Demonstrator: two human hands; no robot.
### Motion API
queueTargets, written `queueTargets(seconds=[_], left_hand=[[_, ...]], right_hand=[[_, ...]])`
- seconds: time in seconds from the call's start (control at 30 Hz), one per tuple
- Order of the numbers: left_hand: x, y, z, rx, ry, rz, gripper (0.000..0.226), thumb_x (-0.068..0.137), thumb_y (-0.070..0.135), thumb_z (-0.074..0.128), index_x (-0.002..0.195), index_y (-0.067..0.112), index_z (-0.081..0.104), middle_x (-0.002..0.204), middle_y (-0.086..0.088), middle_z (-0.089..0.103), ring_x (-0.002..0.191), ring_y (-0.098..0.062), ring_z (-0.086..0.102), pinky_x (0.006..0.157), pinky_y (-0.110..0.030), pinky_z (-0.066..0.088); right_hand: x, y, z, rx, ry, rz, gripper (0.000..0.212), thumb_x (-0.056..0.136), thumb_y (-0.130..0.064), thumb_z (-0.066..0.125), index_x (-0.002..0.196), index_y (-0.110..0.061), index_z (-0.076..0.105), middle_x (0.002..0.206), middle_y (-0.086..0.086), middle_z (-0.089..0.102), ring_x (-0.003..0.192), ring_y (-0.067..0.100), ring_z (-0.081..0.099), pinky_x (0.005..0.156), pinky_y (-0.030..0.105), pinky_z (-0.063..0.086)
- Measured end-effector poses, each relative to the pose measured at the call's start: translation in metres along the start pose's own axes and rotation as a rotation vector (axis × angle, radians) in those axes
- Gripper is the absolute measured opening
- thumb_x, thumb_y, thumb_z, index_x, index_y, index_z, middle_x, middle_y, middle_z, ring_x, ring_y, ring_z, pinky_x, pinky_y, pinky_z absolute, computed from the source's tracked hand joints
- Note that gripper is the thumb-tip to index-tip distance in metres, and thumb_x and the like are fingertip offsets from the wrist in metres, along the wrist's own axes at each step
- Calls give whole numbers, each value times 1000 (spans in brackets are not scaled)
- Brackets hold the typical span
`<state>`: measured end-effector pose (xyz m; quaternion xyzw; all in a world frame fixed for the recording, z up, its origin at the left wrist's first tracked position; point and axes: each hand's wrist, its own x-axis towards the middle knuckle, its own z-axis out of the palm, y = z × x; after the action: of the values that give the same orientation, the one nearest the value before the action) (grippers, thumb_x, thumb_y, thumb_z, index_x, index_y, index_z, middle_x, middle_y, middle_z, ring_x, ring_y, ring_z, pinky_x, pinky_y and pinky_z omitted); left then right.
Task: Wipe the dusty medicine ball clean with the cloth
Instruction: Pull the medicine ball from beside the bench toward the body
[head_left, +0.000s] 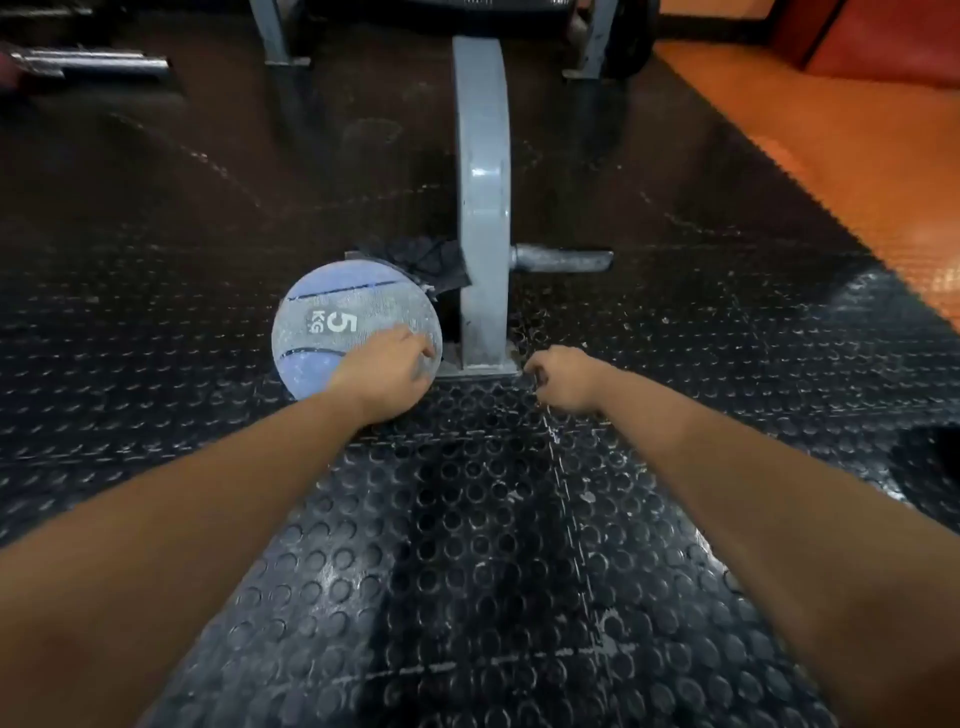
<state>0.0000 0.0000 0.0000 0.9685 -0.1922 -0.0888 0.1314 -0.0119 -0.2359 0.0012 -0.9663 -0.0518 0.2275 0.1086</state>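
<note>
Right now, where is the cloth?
In the head view, the dark cloth lies just left of centre, behind the medicine ball and against the grey stand.
</note>
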Motion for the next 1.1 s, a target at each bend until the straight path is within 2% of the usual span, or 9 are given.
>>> queueTargets(seconds=[0.13, 0.2, 0.33, 0.43, 0.57, 0.67, 0.8, 1.03, 1.1], left_hand=[[8, -13, -15, 102, 272, -75, 51, 92, 26, 59, 137, 8, 44, 136, -14, 40, 121, -35, 39, 100, -46, 37], [15, -15, -18, 112, 311, -121, 60, 90, 31, 63, 139, 6, 41, 140, -18, 37, 124, -39, 37, 103, -48, 35], [24, -27, -7, 90, 225, -291, 91, 87, 60, 59, 154, 17, 14, 163, -10, 0, 147, -38, 6, 116, -55, 14], [29, -31, 1, 102, 120, -357, 106, 81, 75, 52, 156, 22, -1, 163, -4, -14, 149, -38, -9, 117, -62, 7], [29, -25, 4, 101, 145, -347, 108, 78, 76, 54, 156, 22, 2, 164, -3, -10, 149, -37, -9, 116, -62, 9], [21, -22, 12, 149, 188, -334, 109, 78, 76, 53, 156, 20, 1, 164, -4, -10, 149, -38, -8, 116, -61, 11], [10, -14, 21, 170, 185, -346, 110, 79, 75, 52, 156, 18, -2, 163, -6, -13, 148, -39, -10, 116, -60, 10], [-18, 8, 40, 255, 189, -313, 105, 86, 65, 56, 155, 15, -6, 161, -13, -15, 146, -45, -8, 114, -60, 14], [-25, 10, 41, 263, 162, -272, 102, 88, 59, 57, 155, 17, -6, 161, -13, -18, 146, -45, -9, 115, -59, 15]], right_hand=[[-6, -2, 3, -22, -35, -5, 42, 96, -17, 47, 138, -16, 44, 129, 13, 43, 118, 31, 43, 90, 35, 40], [-7, -2, 5, -12, -52, -7, 42, 96, -17, 47, 138, -16, 44, 132, 14, 41, 121, 32, 41, 94, 36, 39], [-9, -1, 11, -1, -11, -29, 42, 95, -16, 49, 137, -15, 46, 136, 15, 41, 123, 32, 43, 97, 35, 38], [-11, 7, 15, 19, -5, -37, 42, 95, -15, 49, 137, -14, 47, 133, 13, 43, 120, 30, 45, 90, 31, 38], [-15, 19, 19, 78, 1, -22, 40, 95, -14, 50, 135, -15, 50, 130, 12, 45, 104, 24, 49, 80, 30, 40], [-14, 24, 21, 79, 4, -14, 39, 95, -16, 50, 133, -16, 51, 132, 12, 44, 111, 26, 49, 82, 30, 40], [-9, 25, 24, 106, 5, -15, 39, 95, -14, 48, 134, -15, 50, 133, 11, 42, 96, 22, 47, 66, 25, 39], [8, 11, 31, 109, -8, -27, 41, 96, -16, 50, 137, -13, 48, 138, 12, 45, 111, 27, 54, 89, 33, 45], [16, 1, 32, 109, 22, -34, 40, 95, -17, 49, 135, -11, 50, 132, 13, 47, 114, 29, 51, 93, 33, 43]])
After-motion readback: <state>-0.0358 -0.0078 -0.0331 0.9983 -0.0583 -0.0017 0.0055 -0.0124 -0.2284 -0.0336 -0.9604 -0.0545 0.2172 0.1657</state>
